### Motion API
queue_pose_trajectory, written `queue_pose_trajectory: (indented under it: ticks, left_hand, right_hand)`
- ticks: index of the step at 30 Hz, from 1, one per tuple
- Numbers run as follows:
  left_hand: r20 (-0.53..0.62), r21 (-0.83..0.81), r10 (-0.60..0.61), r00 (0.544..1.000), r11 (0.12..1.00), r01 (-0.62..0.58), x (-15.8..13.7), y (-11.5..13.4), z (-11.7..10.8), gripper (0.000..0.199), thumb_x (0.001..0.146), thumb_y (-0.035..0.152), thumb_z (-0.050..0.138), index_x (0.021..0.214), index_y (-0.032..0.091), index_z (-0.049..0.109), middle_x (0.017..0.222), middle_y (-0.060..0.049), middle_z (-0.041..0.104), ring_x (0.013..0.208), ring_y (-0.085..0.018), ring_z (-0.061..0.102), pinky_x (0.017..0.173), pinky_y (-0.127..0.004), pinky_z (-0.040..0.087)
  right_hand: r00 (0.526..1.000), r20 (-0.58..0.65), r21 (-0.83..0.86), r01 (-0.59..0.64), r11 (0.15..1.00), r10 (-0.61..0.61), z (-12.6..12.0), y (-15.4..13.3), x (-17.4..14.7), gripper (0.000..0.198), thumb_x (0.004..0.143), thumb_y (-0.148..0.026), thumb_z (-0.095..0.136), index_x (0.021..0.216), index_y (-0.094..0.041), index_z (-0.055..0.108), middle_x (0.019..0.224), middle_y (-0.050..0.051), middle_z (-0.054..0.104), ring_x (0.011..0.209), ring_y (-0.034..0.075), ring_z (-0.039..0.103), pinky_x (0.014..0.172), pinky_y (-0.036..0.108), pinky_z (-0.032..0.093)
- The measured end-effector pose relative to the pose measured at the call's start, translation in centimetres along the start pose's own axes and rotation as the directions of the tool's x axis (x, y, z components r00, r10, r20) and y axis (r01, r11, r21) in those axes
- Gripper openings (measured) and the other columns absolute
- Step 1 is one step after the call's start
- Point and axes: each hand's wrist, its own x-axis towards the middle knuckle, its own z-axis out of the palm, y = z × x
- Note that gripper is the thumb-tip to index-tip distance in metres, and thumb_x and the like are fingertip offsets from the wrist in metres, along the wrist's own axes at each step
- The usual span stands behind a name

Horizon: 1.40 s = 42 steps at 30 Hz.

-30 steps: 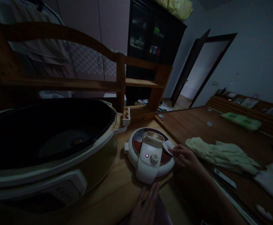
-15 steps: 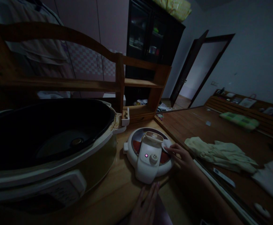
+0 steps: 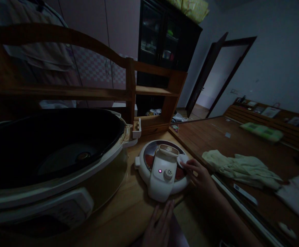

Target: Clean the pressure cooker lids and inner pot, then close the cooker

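The step in hand appears to be wiping the round white plastic lid with brown-tinted see-through panels (image 3: pixel 156 187), which lies handle up on the light-brown wooden tabletop (image 3: pixel 113 214), to the right of the large rounded cooker with a black inner pot and a whitish rim (image 3: pixel 110 178). The right hand (image 3: pixel 199 173) reaches in from the right, its thumb and fingertips clamped together on a small, thin white piece of cloth or paper (image 3: pixel 182 160); this piece lies over the right-hand panel, just beside the raised handle. The left hand (image 3: pixel 159 224) is at the near edge of the tabletop, its fingers stretched out and slightly apart, gripping nothing that shows; whether its fingertips touch the lid's near end, I cannot tell. The next move seems to call for light, even pressure along the curve of that panel, with the white piece kept flat and worked close into the corner by the handle, and for the left hand to steady the lid should it slide.
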Motion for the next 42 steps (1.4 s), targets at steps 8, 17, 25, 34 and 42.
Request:
queue_pose_trajectory:
  ticks: [8, 17, 25, 34, 42]
  left_hand:
    - [-0.027, -0.011, 0.002, 1.0, 1.0, -0.002, 0.3, -0.3, -0.4, 0.038, 0.091, 0.035, 0.048, 0.118, 0.019, 0.07, 0.157, -0.011, 0.034, 0.149, -0.028, 0.02, 0.12, -0.056, 0.003]
    - [-0.022, 0.019, 0.057, 0.998, 0.998, -0.057, 0.3, -1.1, -1.1, 0.044, 0.092, 0.037, 0.048, 0.127, 0.017, 0.064, 0.157, -0.013, 0.033, 0.148, -0.029, 0.023, 0.12, -0.056, 0.005]
    - [-0.033, -0.017, -0.031, 0.999, 0.999, 0.03, 0.2, 0.1, 0.0, 0.039, 0.091, 0.032, 0.048, 0.121, 0.018, 0.068, 0.159, -0.011, 0.03, 0.149, -0.027, 0.019, 0.121, -0.054, 0.005]
    - [-0.04, 0.067, -0.004, 0.999, 0.998, 0.007, 0.2, -0.3, -0.2, 0.045, 0.09, 0.038, 0.049, 0.128, 0.018, 0.063, 0.158, -0.012, 0.031, 0.148, -0.028, 0.023, 0.119, -0.053, 0.016]
    - [0.001, 0.08, -0.018, 1.0, 0.997, 0.018, 0.2, 0.2, -0.2, 0.04, 0.091, 0.036, 0.047, 0.124, 0.023, 0.066, 0.159, -0.009, 0.03, 0.149, -0.028, 0.02, 0.121, -0.056, 0.01]
  right_hand:
    - [0.999, -0.027, 0.025, -0.04, 0.999, 0.041, 0.0, 0.7, 0.0, 0.032, 0.097, -0.032, 0.054, 0.126, -0.028, 0.067, 0.1, 0.007, 0.06, 0.093, 0.021, 0.06, 0.082, 0.033, 0.05]
    - [0.995, -0.064, 0.023, -0.077, 0.997, 0.078, 0.0, 0.7, 0.2, 0.03, 0.097, -0.032, 0.054, 0.123, -0.028, 0.07, 0.099, 0.007, 0.06, 0.09, 0.021, 0.06, 0.078, 0.032, 0.049]
    - [0.999, -0.036, 0.027, -0.038, 0.999, 0.039, -0.4, 0.6, 0.7, 0.03, 0.097, -0.028, 0.054, 0.123, -0.028, 0.069, 0.097, 0.007, 0.06, 0.088, 0.02, 0.06, 0.076, 0.032, 0.049]
    - [1.0, -0.022, -0.009, 0.009, 1.0, -0.01, -0.6, 0.7, 1.2, 0.03, 0.097, -0.028, 0.052, 0.122, -0.029, 0.07, 0.095, 0.007, 0.059, 0.084, 0.019, 0.059, 0.069, 0.03, 0.048]
    - [1.0, 0.009, -0.033, 0.009, 0.999, -0.009, -1.1, 1.2, 1.7, 0.031, 0.098, -0.03, 0.051, 0.123, -0.028, 0.069, 0.096, 0.008, 0.06, 0.086, 0.02, 0.06, 0.072, 0.031, 0.05]
